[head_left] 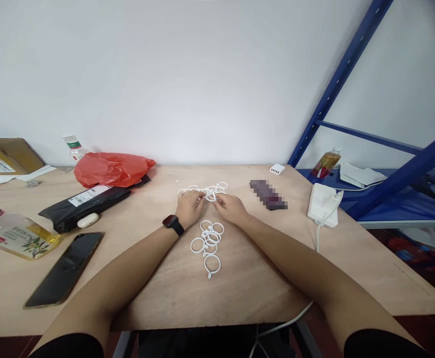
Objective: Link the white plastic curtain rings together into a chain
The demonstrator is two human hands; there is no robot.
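Note:
Near the middle of the table, my left hand [189,206] and my right hand [231,207] meet with fingers closed around a white ring [210,197], each pinching one side of it. Just behind the fingertips lies a loose group of white rings [222,186], partly hidden by my hands. Closer to me, between my forearms, several more white rings overlap in a small heap [210,237]. One single ring [220,264] with a small knob lies at the heap's near end. A black watch [172,224] is on my left wrist.
To the left lie a phone [66,268], a tipped bottle [23,236], a black parcel [94,204] and a red plastic bag [113,169]. On the right are a pixelated object [268,194], a white power strip [320,204] with a cable, and a blue metal rack [337,74].

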